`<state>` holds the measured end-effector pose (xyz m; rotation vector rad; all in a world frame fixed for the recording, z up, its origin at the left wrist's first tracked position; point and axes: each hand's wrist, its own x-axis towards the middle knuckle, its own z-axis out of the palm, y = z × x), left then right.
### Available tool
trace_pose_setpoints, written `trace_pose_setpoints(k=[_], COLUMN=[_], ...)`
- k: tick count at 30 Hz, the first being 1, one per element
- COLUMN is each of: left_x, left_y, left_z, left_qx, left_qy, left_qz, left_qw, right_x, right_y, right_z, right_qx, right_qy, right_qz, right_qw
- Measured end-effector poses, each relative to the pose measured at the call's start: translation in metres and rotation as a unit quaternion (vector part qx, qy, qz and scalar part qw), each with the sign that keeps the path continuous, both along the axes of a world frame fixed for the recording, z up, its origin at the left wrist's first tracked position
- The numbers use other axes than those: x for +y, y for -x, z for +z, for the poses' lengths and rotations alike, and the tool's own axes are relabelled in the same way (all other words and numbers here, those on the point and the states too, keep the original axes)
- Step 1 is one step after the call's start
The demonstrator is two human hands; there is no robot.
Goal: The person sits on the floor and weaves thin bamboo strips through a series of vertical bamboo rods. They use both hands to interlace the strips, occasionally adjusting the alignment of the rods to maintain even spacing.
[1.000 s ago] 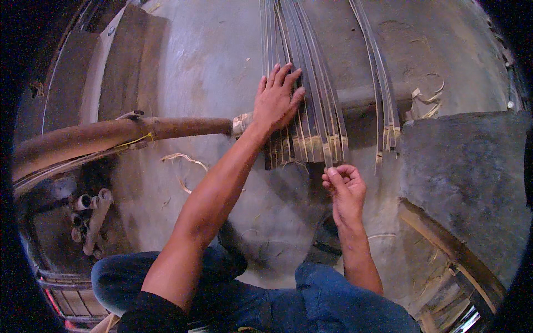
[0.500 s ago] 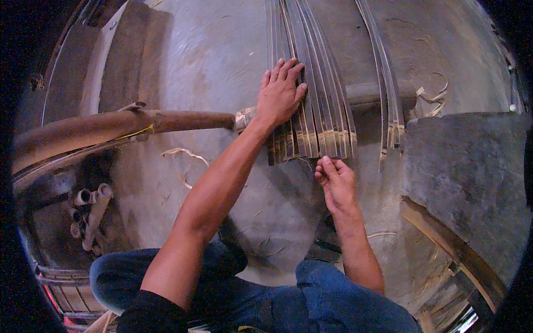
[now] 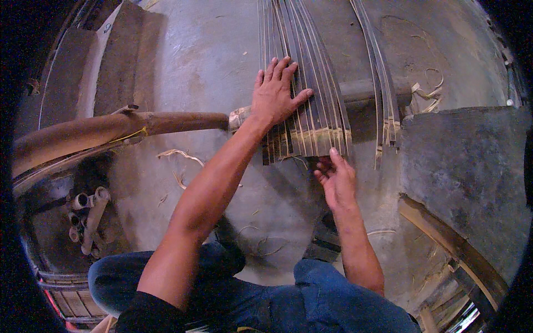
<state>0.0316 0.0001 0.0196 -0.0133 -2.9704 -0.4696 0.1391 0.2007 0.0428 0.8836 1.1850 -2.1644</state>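
A fan of long, dark bamboo strips (image 3: 319, 111) with pale edges runs toward me across a thick round pole (image 3: 361, 91). Flat on the left side of the strips rests my left hand (image 3: 275, 97), its fingers spread and thumb out to the right. At the strips' near ends, my right hand (image 3: 336, 176) has its thumb over the edge and its fingers curled just below it, gripping the end of the strips. The exact hold of those fingertips is partly hidden. To the right, a smaller group of strips (image 3: 384, 94) also lies across the pole.
A brown curved pole (image 3: 183, 121) reaches in from the left. Several short tubes (image 3: 94, 216) lie at lower left. Thin peeled shavings (image 3: 183, 155) are scattered on the concrete floor (image 3: 205, 50). A dark slab (image 3: 461, 161) with a wooden edge (image 3: 438, 233) stands at right.
My left thumb has spread farther right over the strips. My right hand has moved up slightly, its thumb now over the strip ends. The whole view has shifted a little.
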Motion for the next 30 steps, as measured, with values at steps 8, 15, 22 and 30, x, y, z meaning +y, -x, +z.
trace_pose_setpoints(k=[8,15,22,30], left_x=[0.003,-0.003,-0.001,0.000], left_y=[0.002,0.010,0.011,0.012], left_z=[0.001,-0.001,0.002,0.002], left_qx=[0.029,0.030,0.022,0.020], left_qy=[0.040,0.058,0.062,0.059], left_qz=[-0.033,-0.193,-0.198,-0.196], left_qw=[0.998,0.979,0.978,0.979], right_x=[0.012,0.018,0.018,0.020], right_y=[0.003,-0.006,-0.007,-0.008], right_z=[-0.010,-0.011,-0.022,-0.025], right_qx=[0.051,0.069,0.100,0.101], right_qy=[-0.042,0.028,0.017,0.001], right_qz=[-0.006,-0.033,-0.028,-0.065], right_qw=[0.998,0.997,0.994,0.993])
